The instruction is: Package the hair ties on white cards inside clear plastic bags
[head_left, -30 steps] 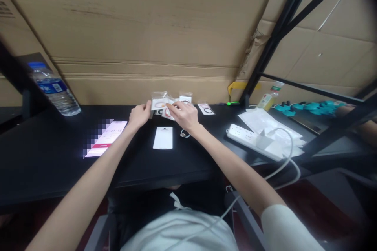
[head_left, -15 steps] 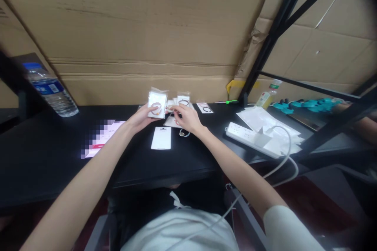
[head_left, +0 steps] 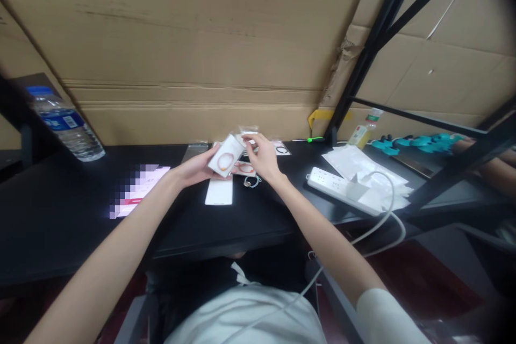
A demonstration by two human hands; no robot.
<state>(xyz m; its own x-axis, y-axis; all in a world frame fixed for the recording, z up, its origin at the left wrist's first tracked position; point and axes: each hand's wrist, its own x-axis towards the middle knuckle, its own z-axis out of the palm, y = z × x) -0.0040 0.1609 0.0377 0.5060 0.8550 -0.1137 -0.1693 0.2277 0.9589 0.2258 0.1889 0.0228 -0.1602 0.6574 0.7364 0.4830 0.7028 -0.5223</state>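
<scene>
My left hand [head_left: 200, 166] holds a small clear packet [head_left: 226, 155] with a white card and a reddish ring-shaped cord, tilted to the right. At the packet's upper right edge is my right hand [head_left: 262, 156], its fingers bent and pinched; what they grip is too small to make out. Beneath the hands lies a packet with a red cord [head_left: 244, 168], partly covered. A loose grey loop [head_left: 252, 182] rests on the black table just in front of it. A blank white card [head_left: 219, 192] lies nearer me, its top edge hidden by the held packet.
A phone [head_left: 147, 188] and a water bottle [head_left: 68, 123] are at the left. To the right are a white power strip [head_left: 328, 181] with a cable, white sheets [head_left: 355, 164], a drink bottle [head_left: 365, 130] and teal items [head_left: 427, 143]. Another person's hand shows at far right.
The packet in my left hand has moved right and down and now tilts. My right hand has risen slightly to its upper edge. A red-cord packet now shows beneath them.
</scene>
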